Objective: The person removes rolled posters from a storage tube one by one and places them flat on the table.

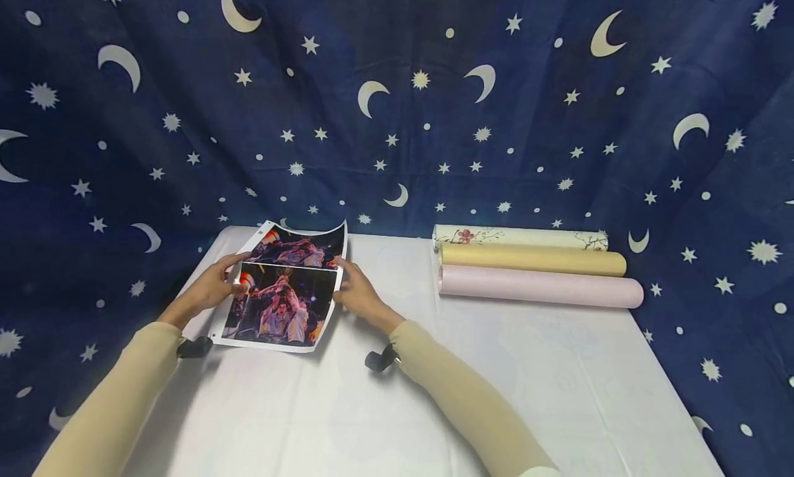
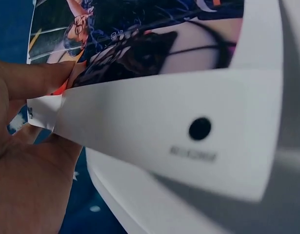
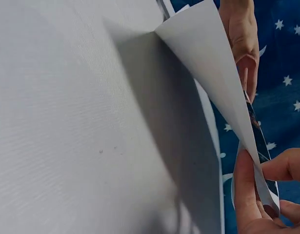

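Note:
Two printed photo sheets with white borders are held overlapping, tilted up off the table. The front photo (image 1: 282,308) shows people with raised arms on a dark stage, and much of the rear photo (image 1: 304,248) is hidden behind it. My left hand (image 1: 214,284) pinches the left edges between thumb and fingers, while my right hand (image 1: 358,294) grips the right edges. In the left wrist view, the white margin (image 2: 140,112) of a sheet carries a black dot. The right wrist view shows the blank white back (image 3: 208,58) of a sheet.
Three rolls lie side by side at the table's back right: a floral white roll (image 1: 527,238), a tan roll (image 1: 533,260) and a pink roll (image 1: 540,287). A white cloth covers the table (image 1: 347,422). A dark blue curtain (image 1: 422,146) with moons and stars hangs behind.

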Action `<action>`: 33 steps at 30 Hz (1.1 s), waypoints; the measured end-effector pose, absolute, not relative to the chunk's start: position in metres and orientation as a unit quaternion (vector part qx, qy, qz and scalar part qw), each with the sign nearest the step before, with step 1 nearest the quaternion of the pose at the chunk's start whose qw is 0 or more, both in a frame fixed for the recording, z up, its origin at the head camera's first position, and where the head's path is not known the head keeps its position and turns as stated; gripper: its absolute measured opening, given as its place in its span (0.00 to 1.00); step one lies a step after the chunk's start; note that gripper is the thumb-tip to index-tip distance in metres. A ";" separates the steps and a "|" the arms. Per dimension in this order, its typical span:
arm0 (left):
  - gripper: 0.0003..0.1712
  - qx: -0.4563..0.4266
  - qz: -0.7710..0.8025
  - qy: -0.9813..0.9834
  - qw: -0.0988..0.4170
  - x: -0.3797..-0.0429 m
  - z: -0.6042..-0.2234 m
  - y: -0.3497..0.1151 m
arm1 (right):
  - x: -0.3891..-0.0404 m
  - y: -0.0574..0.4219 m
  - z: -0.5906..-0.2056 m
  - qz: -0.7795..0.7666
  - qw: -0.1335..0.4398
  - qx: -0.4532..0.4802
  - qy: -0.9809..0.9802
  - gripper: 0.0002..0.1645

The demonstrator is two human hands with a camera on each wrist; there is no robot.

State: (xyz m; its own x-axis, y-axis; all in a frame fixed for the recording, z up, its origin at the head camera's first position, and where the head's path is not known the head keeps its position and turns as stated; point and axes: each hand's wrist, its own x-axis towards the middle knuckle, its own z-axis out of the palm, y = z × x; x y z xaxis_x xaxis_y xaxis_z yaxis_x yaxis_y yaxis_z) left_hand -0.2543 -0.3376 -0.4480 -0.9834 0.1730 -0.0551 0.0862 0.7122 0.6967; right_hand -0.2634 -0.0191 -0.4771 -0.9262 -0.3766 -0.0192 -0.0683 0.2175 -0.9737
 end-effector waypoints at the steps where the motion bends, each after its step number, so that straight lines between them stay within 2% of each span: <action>1: 0.49 0.066 0.372 0.924 0.062 -0.255 -0.449 -0.340 | -0.265 -0.022 -0.479 -0.610 0.132 -0.137 0.769 0.53; 9: 0.48 0.021 0.354 0.931 0.087 -0.262 -0.457 -0.351 | -0.275 -0.041 -0.490 -0.592 0.141 -0.103 0.787 0.51; 21: 0.49 -0.022 0.358 0.928 0.101 -0.266 -0.470 -0.362 | -0.280 -0.058 -0.498 -0.537 0.115 -0.089 0.831 0.51; 33: 0.44 -0.024 0.366 0.928 0.062 -0.261 -0.462 -0.369 | -0.277 -0.055 -0.492 -0.612 0.132 -0.080 0.775 0.42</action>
State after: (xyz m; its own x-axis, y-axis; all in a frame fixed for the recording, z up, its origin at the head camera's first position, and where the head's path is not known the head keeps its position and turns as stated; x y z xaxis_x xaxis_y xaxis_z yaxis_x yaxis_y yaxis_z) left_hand -0.2609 -0.3687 -0.4616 -0.9912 0.0003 -0.1323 -0.0901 0.7310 0.6764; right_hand -0.2771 -0.0546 -0.4923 -0.9523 -0.2857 -0.1072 0.0381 0.2372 -0.9707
